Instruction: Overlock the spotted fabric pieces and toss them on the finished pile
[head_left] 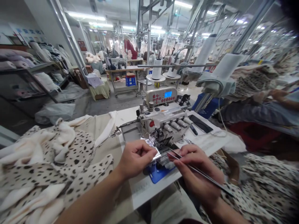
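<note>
At the middle of the table stands an overlock sewing machine [163, 124] with a control panel [161, 96] and lit blue display. My left hand [139, 157] is closed in a pinch just left of the needle area; what its fingertips hold, if anything, is too small to make out. Long metal tweezers [205, 176] lie across my right hand [198, 171], their tips pointing toward the machine's front. A blue plate [158, 175] shows below and between the hands.
Spotted fleece fabric [77, 149] is heaped on the left, with more spotted pieces [271, 186] at lower right. A phone [201, 123] lies right of the machine. Thread cones [157, 69] stand behind. Another person's arm [280, 96] reaches over fabric at right.
</note>
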A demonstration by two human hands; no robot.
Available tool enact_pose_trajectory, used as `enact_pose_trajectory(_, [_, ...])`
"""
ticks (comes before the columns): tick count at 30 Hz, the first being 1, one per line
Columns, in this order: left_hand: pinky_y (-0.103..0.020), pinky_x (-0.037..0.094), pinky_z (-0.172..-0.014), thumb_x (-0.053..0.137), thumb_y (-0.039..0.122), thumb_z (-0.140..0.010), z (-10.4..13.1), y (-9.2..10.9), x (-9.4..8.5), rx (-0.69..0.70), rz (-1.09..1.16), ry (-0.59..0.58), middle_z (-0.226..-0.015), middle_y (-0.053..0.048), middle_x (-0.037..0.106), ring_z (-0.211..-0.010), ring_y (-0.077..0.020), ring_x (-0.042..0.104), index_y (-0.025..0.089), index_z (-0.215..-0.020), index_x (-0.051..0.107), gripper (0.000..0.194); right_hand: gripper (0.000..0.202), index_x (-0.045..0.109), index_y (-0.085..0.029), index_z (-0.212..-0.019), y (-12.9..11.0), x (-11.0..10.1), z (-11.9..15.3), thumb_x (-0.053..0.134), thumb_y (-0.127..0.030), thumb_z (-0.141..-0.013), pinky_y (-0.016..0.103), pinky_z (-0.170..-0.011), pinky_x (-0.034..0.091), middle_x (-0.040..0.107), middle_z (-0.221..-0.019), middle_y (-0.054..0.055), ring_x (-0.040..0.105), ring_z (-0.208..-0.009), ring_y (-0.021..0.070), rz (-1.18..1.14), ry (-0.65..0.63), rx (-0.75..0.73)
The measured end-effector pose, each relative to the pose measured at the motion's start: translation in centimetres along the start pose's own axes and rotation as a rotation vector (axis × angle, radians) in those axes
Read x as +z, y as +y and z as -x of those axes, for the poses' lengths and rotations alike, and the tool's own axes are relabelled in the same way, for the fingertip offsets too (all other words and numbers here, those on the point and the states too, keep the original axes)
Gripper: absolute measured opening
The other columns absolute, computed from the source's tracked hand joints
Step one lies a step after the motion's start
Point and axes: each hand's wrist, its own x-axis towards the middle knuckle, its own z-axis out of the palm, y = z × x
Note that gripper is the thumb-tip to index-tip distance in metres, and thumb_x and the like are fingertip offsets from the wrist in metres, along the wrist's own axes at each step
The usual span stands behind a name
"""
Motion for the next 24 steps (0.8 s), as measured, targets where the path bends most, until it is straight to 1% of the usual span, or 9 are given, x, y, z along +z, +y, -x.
enact_pose_trajectory(2, [-0.024, 0.04, -0.056, 0.072, 0.033, -0.082, 0.0, 0.0, 0.1, 0.016, -0.007, 0.019, -0.06, -0.002, 0.058, -0.056, -0.0107, 0.05, 0.015, -0.065, 0.066, 0.026, 0.03, 0.072, -0.021, -0.105, 0.1, 1.3, 0.7, 0.07, -0.001, -0.082, 0.038, -0.079, 0.06, 0.07, -0.099, 0.007, 0.071, -0.09, 0.0223, 0.079, 0.041, -0.057])
enact_pose_trajectory(4, [-0.024, 0.041, -0.056, 0.072, 0.033, -0.083, 0.0, 0.0, 0.2, 0.033, -0.011, 0.033, -0.06, -0.002, 0.059, -0.057, -0.011, 0.051, 0.015, -0.066, 0.066, 0.026, 0.037, 0.072, -0.021, -0.112, 0.1, 2.2, 0.9, 0.069, -0.001, -0.081, 0.039, -0.081, 0.059, 0.073, -0.102, 0.008, 0.071, -0.093, 0.0235, 0.138, 0.065, -0.101])
enact_pose_trajectory(8, [-0.024, 0.042, -0.057, 0.071, 0.033, -0.083, 0.0, 0.0, 0.2, 0.047, -0.011, 0.032, -0.061, -0.003, 0.061, -0.057, -0.0114, 0.053, 0.015, -0.068, 0.068, 0.024, 0.036, 0.073, -0.023, -0.112, -0.1, 3.2, 0.9, 0.069, -0.003, -0.082, 0.039, -0.08, 0.06, 0.075, -0.104, 0.007, 0.072, -0.092, 0.0238, 0.163, 0.1, -0.103])
enact_pose_trajectory(12, [-0.024, 0.042, -0.056, 0.072, 0.033, -0.084, -0.1, 0.1, 0.2, 0.042, -0.007, 0.029, -0.061, -0.003, 0.061, -0.057, -0.0115, 0.053, 0.015, -0.068, 0.069, 0.024, 0.036, 0.074, -0.026, -0.112, -0.2, 3.8, 0.9, 0.068, -0.004, -0.083, 0.037, -0.077, 0.061, 0.076, -0.102, 0.006, 0.073, -0.088, 0.0226, 0.187, 0.107, -0.092])
enact_pose_trajectory(17, [-0.024, 0.042, -0.057, 0.072, 0.033, -0.084, -0.1, 0.4, 0.2, 0.04, 0.011, 0.019, -0.064, -0.004, 0.064, -0.058, -0.0119, 0.054, 0.015, -0.07, 0.07, 0.023, 0.036, 0.076, -0.027, -0.11, -0.6, 4.0, 0.3, 0.067, -0.003, -0.085, 0.032, -0.073, 0.064, 0.078, -0.1, 0.004, 0.075, -0.084, 0.0201, 0.199, 0.09, -0.138])
enact_pose_trajectory(19, [-0.025, 0.043, -0.058, 0.072, 0.032, -0.083, -0.1, 0.6, 0.1, 0.057, 0.009, 0.019, -0.07, -0.005, 0.066, -0.061, -0.0129, 0.056, 0.015, -0.077, 0.072, 0.018, 0.035, 0.076, -0.025, -0.108, -0.9, 3.8, -0.2, 0.068, -0.001, -0.084, 0.031, -0.074, 0.064, 0.078, -0.099, 0.005, 0.075, -0.084, 0.0198, 0.212, 0.062, -0.168])
enact_pose_trajectory(21, [-0.026, 0.044, -0.062, 0.07, 0.03, -0.084, 0.0, 0.7, 0.0, 0.108, -0.024, 0.063, -0.078, -0.006, 0.067, -0.068, -0.0145, 0.058, 0.015, -0.086, 0.073, 0.015, 0.035, 0.077, -0.023, -0.107, -1.1, 3.4, -0.6, 0.069, 0.0, -0.082, 0.032, -0.076, 0.065, 0.078, -0.1, 0.007, 0.076, -0.085, 0.0208, 0.245, 0.027, -0.207])
enact_pose_trajectory(23, [-0.028, 0.045, -0.066, 0.068, 0.029, -0.085, 0.1, 0.8, -0.2, 0.157, -0.061, 0.13, -0.083, -0.006, 0.065, -0.074, -0.0159, 0.058, 0.016, -0.091, 0.073, 0.015, 0.037, 0.076, -0.022, -0.109, -1.4, 3.0, -1.0, 0.069, 0.002, -0.081, 0.033, -0.078, 0.066, 0.078, -0.102, 0.008, 0.076, -0.088, 0.0221, 0.28, -0.023, -0.255])
enact_pose_trajectory(24, [-0.028, 0.045, -0.068, 0.067, 0.029, -0.086, 0.2, 0.8, -0.3, 0.167, -0.07, 0.145, -0.085, -0.006, 0.065, -0.076, -0.0164, 0.058, 0.016, -0.092, 0.072, 0.015, 0.039, 0.076, -0.021, -0.111, -1.6, 2.8, -1.1, 0.069, 0.002, -0.081, 0.033, -0.079, 0.066, 0.078, -0.104, 0.008, 0.076, -0.09, 0.0227, 0.293, -0.053, -0.284])
